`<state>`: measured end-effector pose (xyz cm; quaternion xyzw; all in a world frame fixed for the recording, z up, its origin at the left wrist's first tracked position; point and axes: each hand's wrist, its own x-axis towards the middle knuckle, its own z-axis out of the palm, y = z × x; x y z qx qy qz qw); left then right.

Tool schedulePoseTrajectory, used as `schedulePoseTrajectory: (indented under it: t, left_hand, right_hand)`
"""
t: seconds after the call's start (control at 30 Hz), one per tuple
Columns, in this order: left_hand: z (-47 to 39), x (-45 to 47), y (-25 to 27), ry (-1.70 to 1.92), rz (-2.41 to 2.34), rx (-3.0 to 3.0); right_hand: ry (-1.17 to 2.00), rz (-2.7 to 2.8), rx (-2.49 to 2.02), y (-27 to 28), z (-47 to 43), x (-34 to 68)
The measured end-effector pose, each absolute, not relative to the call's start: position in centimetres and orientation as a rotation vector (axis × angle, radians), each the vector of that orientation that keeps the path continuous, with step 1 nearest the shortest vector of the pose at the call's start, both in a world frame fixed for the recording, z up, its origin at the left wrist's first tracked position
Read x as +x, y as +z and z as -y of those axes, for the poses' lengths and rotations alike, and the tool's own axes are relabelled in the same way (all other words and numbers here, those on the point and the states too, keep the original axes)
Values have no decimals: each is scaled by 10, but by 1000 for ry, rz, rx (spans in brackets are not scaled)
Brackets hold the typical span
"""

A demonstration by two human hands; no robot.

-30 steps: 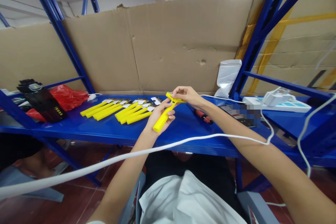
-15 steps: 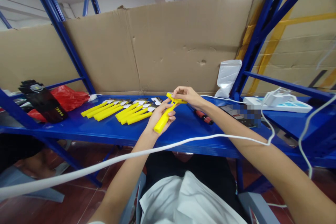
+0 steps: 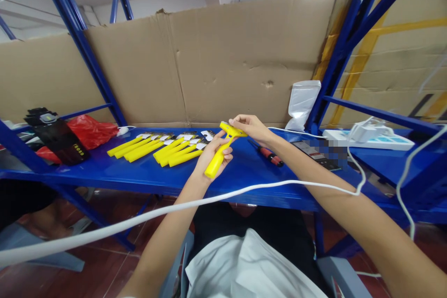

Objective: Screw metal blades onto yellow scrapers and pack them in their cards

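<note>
My left hand (image 3: 208, 151) is closed around the handle of a yellow T-shaped scraper (image 3: 215, 164), which is tilted with its wide head away from me. Small metal screws show on the face of the head. The fingers of my right hand (image 3: 252, 126) are pinched at the head's far edge; what lies under the fingertips is hidden. Several yellow scrapers (image 3: 142, 151) lie in a row on the blue table to the left, handles toward me, their far ends under black-and-white labels. Right of my hands lies a red and black screwdriver (image 3: 270, 155).
A white cable (image 3: 240, 189) hangs across in front of my forearms. At the left stand a black bottle (image 3: 57, 137) and a red plastic bag (image 3: 91, 131). A white power strip (image 3: 387, 141) lies at the right. Cardboard (image 3: 223, 65) walls off the back of the blue table (image 3: 122, 174).
The scraper's head has turned so that its face with the screws shows more. My right fingers have shifted slightly along the head. My left hand keeps its hold on the handle.
</note>
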<state>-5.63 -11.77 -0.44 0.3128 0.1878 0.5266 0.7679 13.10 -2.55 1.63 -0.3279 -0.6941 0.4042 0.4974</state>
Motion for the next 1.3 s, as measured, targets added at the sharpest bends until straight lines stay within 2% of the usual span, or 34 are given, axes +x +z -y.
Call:
schedulePoseTrajectory:
  t: [0.17,0.3,0.43,0.53,0.67,0.83,1.03,1.3]
  left_hand:
    - [120,-57,-3,1181,-346,648]
    - [121,-57,-1,1202,-314,642]
    - [122,-57,-1,1233,-286,651]
    - [124,-58,-2,1254,-236,707]
    - [127,-58,-1,1289,-236,828]
    - [129,-57,-2,1304,-244,904]
    - [126,-56,-4,1316,-275,940]
    - [127,-54,-4,1328,-309,958]
  right_hand:
    - [407,1839,-883,32,36,166]
    - [78,2014,-1290,13,82,209]
    - [70,2202,-1648,-23,125,236]
    - [221,2265,-1678,-35,135,239]
    - [150,2259,-1704,-33,130,237]
    - [53,2143,-1457,-18,137,242]
    - [-216,1664,-1106,1,166,257]
    - [-275,1142,-594,14,181,244]
